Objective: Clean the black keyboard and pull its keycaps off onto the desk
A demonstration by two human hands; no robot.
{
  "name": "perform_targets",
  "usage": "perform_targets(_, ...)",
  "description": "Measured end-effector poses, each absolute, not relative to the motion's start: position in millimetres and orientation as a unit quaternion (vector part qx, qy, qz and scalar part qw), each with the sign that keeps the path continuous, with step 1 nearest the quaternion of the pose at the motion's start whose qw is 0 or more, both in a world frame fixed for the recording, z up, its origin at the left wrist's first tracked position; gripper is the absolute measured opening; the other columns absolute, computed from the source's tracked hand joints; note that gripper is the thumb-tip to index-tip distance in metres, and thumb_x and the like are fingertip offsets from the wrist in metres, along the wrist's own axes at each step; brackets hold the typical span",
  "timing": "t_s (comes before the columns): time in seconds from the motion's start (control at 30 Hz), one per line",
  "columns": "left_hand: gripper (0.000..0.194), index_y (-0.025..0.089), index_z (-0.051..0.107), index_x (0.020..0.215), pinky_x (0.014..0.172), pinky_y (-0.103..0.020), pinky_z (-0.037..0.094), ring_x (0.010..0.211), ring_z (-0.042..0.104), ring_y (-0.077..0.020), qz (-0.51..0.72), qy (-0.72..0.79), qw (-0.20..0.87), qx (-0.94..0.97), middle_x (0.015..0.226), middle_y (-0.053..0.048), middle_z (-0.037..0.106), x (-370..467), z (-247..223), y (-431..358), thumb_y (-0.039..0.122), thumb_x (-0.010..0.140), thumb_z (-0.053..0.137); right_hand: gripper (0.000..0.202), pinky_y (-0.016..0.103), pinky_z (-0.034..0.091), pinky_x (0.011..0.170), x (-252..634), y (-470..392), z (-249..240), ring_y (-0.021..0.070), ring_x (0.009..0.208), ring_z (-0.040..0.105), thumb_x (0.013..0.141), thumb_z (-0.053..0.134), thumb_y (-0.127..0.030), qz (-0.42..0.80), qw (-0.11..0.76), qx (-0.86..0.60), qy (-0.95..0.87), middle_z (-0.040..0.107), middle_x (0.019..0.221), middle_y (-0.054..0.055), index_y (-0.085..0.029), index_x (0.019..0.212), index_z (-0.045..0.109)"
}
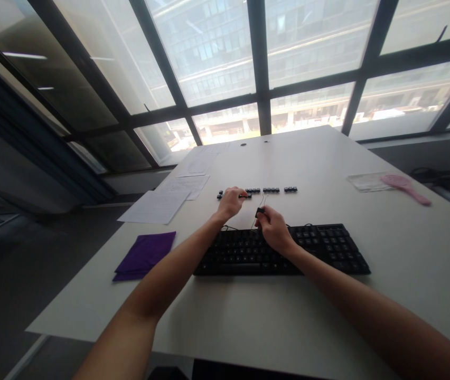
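My right hand [274, 228] is above the black keyboard [244, 258], its fingers closed on a wire keycap puller [263, 200]. A small black piece [260, 212] shows at my right fingertips, with thin wires running from it; whether it is a keycap or the puller's handle I cannot tell. Further forward and to the left, my left hand [232, 203] reaches down to the rows of loose black keycaps [271, 190]. Its thumb and fingers are pinched at a keycap [249, 196] in the nearer row. Part of that row is hidden behind the hand.
A folded purple cloth [146, 253] lies left of the keyboard, with printed papers [156, 207] beyond it. At the right, a pink hairbrush [405, 187] rests partly on a pale packet [365, 181]. Windows stand behind the white table [308, 158].
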State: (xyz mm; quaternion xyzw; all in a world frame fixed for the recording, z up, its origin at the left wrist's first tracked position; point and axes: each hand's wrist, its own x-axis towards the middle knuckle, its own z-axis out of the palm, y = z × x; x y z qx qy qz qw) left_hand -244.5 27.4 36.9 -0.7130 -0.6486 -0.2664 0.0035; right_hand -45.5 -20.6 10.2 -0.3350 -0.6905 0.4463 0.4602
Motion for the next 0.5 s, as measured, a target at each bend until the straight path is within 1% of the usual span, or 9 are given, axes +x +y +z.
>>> perform_targets(0.17, 0.022, 0.017, 0.075, 0.091, 0.085, -0.029, 0.051, 0.084, 0.066, -0.0171, -0.312, -0.624, -0.059, -0.714, 0.093, -0.005, 0.075, -220.8, 40.0, -23.3, 0.006, 0.086, 0.057, 0.02, 0.028, 0.036, 0.062, -44.7, -23.5, 11.9, 0.0164, 0.062, 0.056, 0.092, 0.048, -0.024, 0.419, 0.437, -0.339, -0.72, 0.061, 0.063, 0.0, -0.021, 0.072, 0.052)
perform_targets(0.23, 0.023, 0.017, 0.074, 0.088, 0.08, -0.027, 0.049, 0.082, 0.065, -0.0165, -0.322, -0.613, -0.062, -0.719, 0.088, -0.004, 0.074, -209.0, 35.7, -43.0, 0.004, 0.085, 0.055, 0.021, 0.028, 0.033, 0.061, -44.9, -24.9, 11.7, 0.0164, 0.061, 0.053, 0.091, 0.048, -0.024, 0.403, 0.426, -0.335, -0.738, 0.058, 0.063, 0.0, -0.022, 0.071, 0.05)
perform_targets(0.37, 0.021, 0.016, 0.064, 0.07, 0.069, -0.026, 0.043, 0.071, 0.057, -0.0152, -0.325, -0.606, -0.052, -0.724, 0.074, -0.003, 0.065, -194.2, 23.8, -66.8, 0.005, 0.084, 0.053, 0.02, 0.028, 0.031, 0.06, -44.3, -27.1, 11.2, 0.0162, 0.062, 0.05, 0.092, 0.048, -0.025, 0.372, 0.408, -0.321, -0.77, 0.056, 0.065, -0.001, -0.022, 0.073, 0.046)
perform_targets(0.5, 0.021, 0.017, 0.057, 0.065, 0.067, -0.026, 0.039, 0.068, 0.052, -0.0148, -0.346, -0.599, -0.053, -0.72, 0.07, -0.001, 0.06, -192.9, 17.4, -71.0, 0.007, 0.084, 0.054, 0.018, 0.027, 0.03, 0.06, -39.3, -29.3, 15.9, 0.0156, 0.062, 0.047, 0.093, 0.047, -0.023, 0.345, 0.38, -0.285, -0.809, 0.056, 0.066, -0.001, -0.022, 0.075, 0.046)
